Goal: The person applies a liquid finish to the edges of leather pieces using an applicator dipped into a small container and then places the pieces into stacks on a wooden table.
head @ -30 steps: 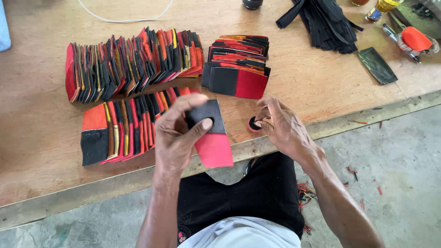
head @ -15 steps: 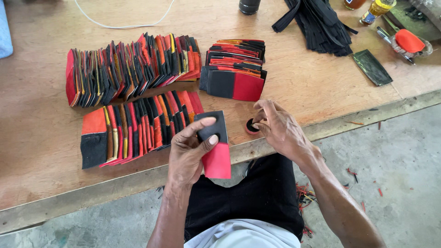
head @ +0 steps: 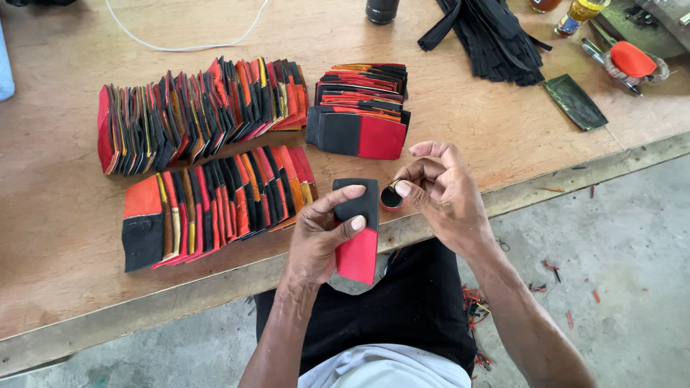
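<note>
My left hand [head: 318, 233] holds a flat black-and-red piece [head: 359, 230] upright over the table's front edge, thumb across its black top half. My right hand [head: 440, 194] is just to its right, fingertips pinched at a small round red tin [head: 391, 197] that sits on the wooden table [head: 65, 215]. Whether the fingers grip anything small I cannot tell. Rows of the same black, red and orange pieces lie fanned out to the left [head: 215, 197] and behind [head: 198, 111], with a stacked pile [head: 361, 108] straight ahead.
At the back right lie a bundle of black straps [head: 496, 32], a dark green flat pouch [head: 575, 102], a small bowl with an orange lid [head: 632, 61] and two bottles [head: 578, 14]. A white cord [head: 187, 47] curves at the back. Grey concrete floor lies below.
My left hand has lowered and turned the black-and-red piece slightly toward me. My right hand has stayed by the small tin, fingers shifting a little.
</note>
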